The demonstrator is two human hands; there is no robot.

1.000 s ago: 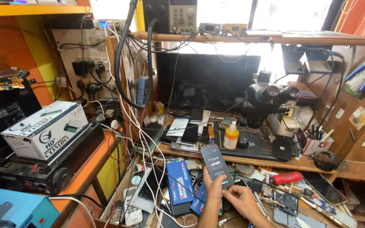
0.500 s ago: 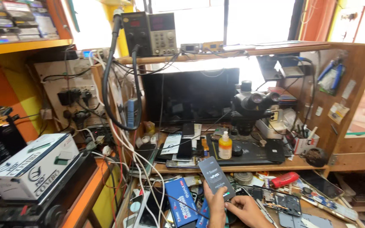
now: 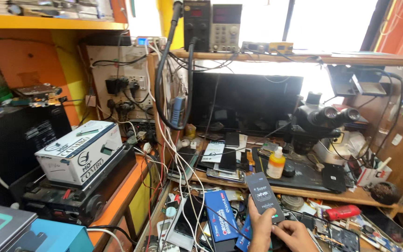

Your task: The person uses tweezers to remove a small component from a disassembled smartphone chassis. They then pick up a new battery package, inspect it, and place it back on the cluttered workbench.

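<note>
A dark flat packet [image 3: 264, 196] with a printed label stands upright, low in the middle of the view, over the cluttered lower bench. My left hand [image 3: 259, 227] grips its lower left edge from below, thumb along the side. My right hand [image 3: 296, 236] is curled at its lower right corner, fingertips touching the bottom end. A blue box [image 3: 220, 220] lies just left of my left hand. A red tool [image 3: 343, 212] lies to the right.
A microscope [image 3: 320, 122] stands on a black mat [image 3: 304, 176] with a yellow squeeze bottle [image 3: 276, 163] beside it. A dark monitor [image 3: 246, 102] stands behind. Tangled cables [image 3: 178, 154] hang at left. A white box [image 3: 80, 151] sits on a black machine. A power supply [image 3: 213, 25] is on the top shelf.
The view has swung left and up, showing more of the left shelves. The packet stays held upright, and a second hand now shows at its lower end.
</note>
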